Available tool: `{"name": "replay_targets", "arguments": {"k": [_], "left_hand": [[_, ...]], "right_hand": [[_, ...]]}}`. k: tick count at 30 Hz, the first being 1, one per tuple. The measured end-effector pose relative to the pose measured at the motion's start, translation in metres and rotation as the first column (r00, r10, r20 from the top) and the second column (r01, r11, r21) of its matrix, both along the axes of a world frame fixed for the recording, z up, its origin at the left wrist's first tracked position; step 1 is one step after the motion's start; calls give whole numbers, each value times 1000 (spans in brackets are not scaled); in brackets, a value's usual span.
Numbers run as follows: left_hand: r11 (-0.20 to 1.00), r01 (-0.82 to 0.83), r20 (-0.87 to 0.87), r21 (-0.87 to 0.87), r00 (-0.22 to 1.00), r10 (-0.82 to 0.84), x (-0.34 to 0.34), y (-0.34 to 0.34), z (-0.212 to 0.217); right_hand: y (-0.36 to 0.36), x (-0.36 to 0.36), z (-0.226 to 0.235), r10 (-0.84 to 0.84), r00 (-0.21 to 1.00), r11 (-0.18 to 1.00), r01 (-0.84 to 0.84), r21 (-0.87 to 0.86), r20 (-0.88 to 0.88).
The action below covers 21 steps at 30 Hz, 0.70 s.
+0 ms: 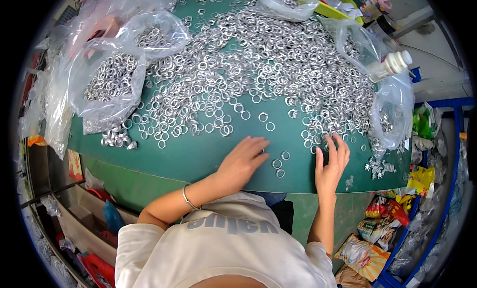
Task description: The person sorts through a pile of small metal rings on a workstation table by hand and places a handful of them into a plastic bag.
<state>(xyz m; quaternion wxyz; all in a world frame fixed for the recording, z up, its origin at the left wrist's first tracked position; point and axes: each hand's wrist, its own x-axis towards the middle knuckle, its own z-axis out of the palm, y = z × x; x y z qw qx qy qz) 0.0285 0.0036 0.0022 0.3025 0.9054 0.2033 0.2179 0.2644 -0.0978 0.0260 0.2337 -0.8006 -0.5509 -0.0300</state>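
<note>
A large spread of small silver metal rings (pixel 308 64) covers much of the green tabletop (pixel 164 161). My left hand (pixel 241 164), with a bangle on its wrist, hovers low over the table near the front edge. Its fingers reach forward, slightly bent, and the thumb stands apart; a glint of metal shows by the fingertips. Just right of it lie a few loose rings (pixel 277 164). My right hand (pixel 332 166) is at the near edge of the pile, thumb and fingers spread, its fingertips among the rings there.
Clear plastic bags of rings stand at the left (pixel 112 82), back and right (pixel 390 114). A white bottle (pixel 392 64) leans beside the right bag. Small metal pieces (pixel 380 167) lie at the right corner. Packets (pixel 365 258) fill a blue rack (pixel 447 188); drawers (pixel 82 208) stand lower left.
</note>
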Motion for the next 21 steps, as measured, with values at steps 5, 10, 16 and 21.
{"name": "replay_targets", "arguments": {"k": [5, 10, 16, 21], "left_hand": [[898, -377, -35, 226, 918, 394, -17, 27, 4], [940, -303, -19, 157, 951, 310, 5, 35, 23], [956, -133, -55, 263, 987, 152, 55, 60, 35], [938, 87, -162, 336, 986, -34, 104, 49, 17]], "right_hand": [[2, -11, -16, 95, 994, 989, -100, -113, -49], [32, -42, -5, 279, 930, 948, -307, -86, -239], [64, -46, -1, 413, 664, 904, -380, 194, -623], [48, 26, -2, -88, 990, 966, 112, 233, -113]]}}
